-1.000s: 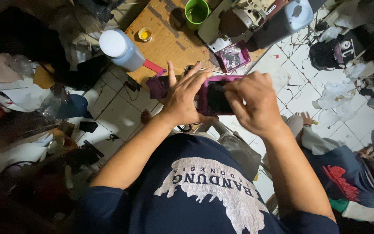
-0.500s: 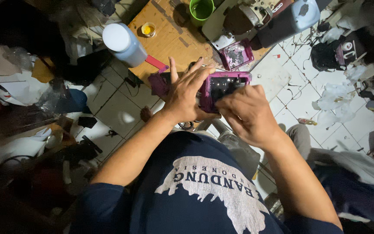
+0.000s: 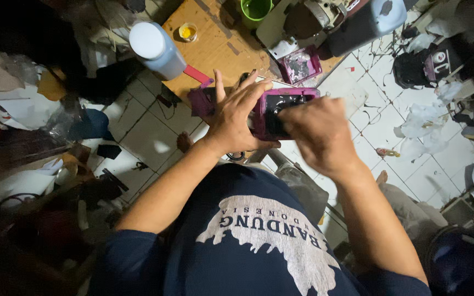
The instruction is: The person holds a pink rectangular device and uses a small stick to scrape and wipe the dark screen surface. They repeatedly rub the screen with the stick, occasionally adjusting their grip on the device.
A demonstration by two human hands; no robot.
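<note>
White floor tiles (image 3: 154, 137) and a cluttered wooden surface (image 3: 215, 49) lay below. Both hands clasped a purple case (image 3: 281, 112) above the lap: left hand (image 3: 236, 118) gripping its left side, right hand (image 3: 319, 134) covering its right.

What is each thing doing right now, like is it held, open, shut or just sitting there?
Left hand: fingers spread, gripping the pink piece.
Right hand: blurred, over the pink piece's near side.
Pink piece: held up between both hands.
White-capped bottle: capped, standing on the wooden table.
Green cup: upright, open.
Small yellow pot: open, on the table.
</note>
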